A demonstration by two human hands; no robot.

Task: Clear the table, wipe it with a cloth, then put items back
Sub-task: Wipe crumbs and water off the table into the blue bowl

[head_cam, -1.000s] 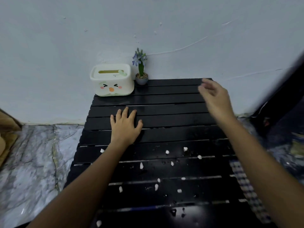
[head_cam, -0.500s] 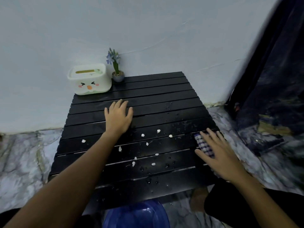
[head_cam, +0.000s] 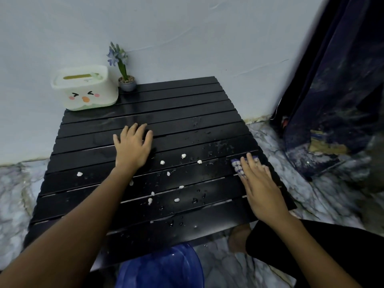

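A low black slatted table [head_cam: 187, 113] stands against the wall, wet and dotted with several small white crumbs [head_cam: 162, 162]. My left hand [head_cam: 133, 146] lies flat on the middle slats, fingers apart, holding nothing. At the table's right edge my right hand [head_cam: 259, 183] presses flat on a blue-and-white checked cloth [head_cam: 236, 167], most of it hidden under the palm. A white tissue box with a cartoon face [head_cam: 83, 88] stands at the back left corner. Beside it is a small potted purple flower [head_cam: 124, 75].
A blue plastic basin [head_cam: 160, 269] sits on the marble floor [head_cam: 12, 194] below the table's near edge. A dark curtain [head_cam: 336, 90] hangs at the right. My black-clad knee [head_cam: 291, 242] is by the table's near right corner.
My right hand came down from above the back right of the table onto the checked cloth at the right edge. The camera view pulled back and shifted right. My left hand stayed flat.
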